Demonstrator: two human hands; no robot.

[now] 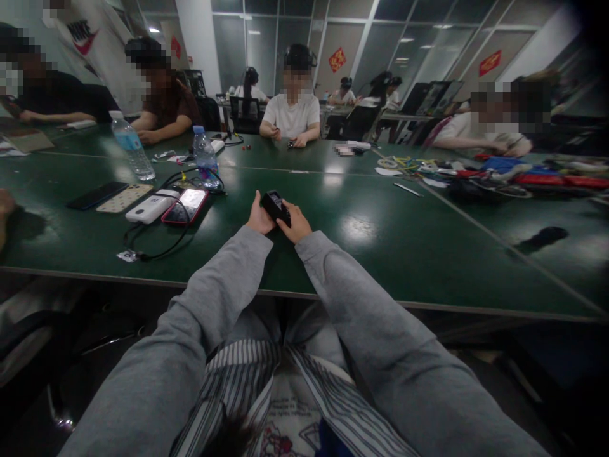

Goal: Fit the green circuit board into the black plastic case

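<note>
Both my hands meet over the green table (380,241), a little past its near edge. Between them is a small black boxy object (276,206), tilted up off the table. My left hand (258,219) grips its left side with the thumb raised along it. My right hand (294,223) closes on its right end from below and behind. Grey sleeves cover both my arms down to the wrists.
To the left lie a red-cased phone (185,206), a white power bank (151,208), two more phones (109,197) and black cables. Two water bottles (133,147) stand behind them. Tools and coloured clutter (499,172) lie at right. Several people sit around the far side.
</note>
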